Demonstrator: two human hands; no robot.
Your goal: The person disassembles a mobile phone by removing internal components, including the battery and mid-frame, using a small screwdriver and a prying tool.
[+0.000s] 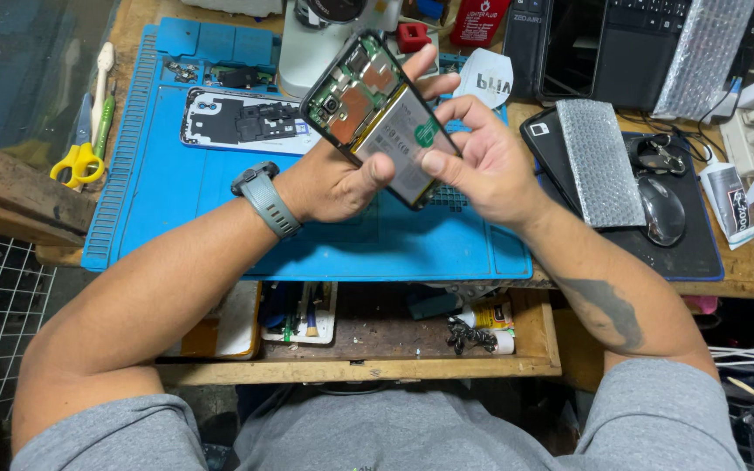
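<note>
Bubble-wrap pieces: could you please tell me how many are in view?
2. One bubble-wrap piece lies on the dark phone beside the mouse; another leans over the keyboard at the top right. More may be hidden.

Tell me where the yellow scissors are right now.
The yellow scissors lie at the head view's far left, just off the blue repair mat's left edge, beside a toothbrush.

Opened phone (381,118) above mat (220,201); back cover (242,122) left; mouse (661,209) right.
</note>
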